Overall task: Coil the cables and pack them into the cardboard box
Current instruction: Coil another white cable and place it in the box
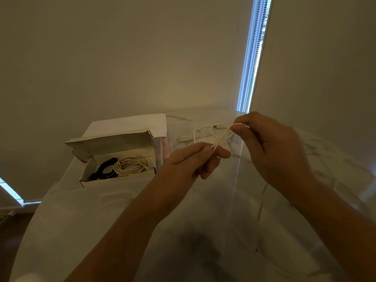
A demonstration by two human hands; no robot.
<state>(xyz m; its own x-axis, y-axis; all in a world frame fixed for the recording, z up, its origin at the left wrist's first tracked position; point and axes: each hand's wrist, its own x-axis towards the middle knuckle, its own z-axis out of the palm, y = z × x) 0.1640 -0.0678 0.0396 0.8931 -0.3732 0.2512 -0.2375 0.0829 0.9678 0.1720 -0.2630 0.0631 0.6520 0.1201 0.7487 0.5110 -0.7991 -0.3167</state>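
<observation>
place: prob. home or small office rm, can't tell which | bench [203,231]: white marble-look top w/ grey veins, glossy | walls: plain beige | window [253,58]: narrow daylight strip betw. roller blinds, bead chains hanging | floor [12,231]: dark wood, lower left | no machinery or shop fittings visible

The pale, marble-patterned stone counter [203,200] has a smooth, glossy finish that throws back soft reflections. The open white-lined cardboard box [114,145] is matt paperboard with a rough torn edge along its flap. Inside it, a coiled cream cable [130,165] has a smooth, slightly shiny plastic jacket, and beside it the coiled black cable [104,169] looks like smooth, duller plastic. The thin cream cable [218,139] held above the counter has the same smooth plastic skin. The wall [122,58] behind is matt and even.
</observation>
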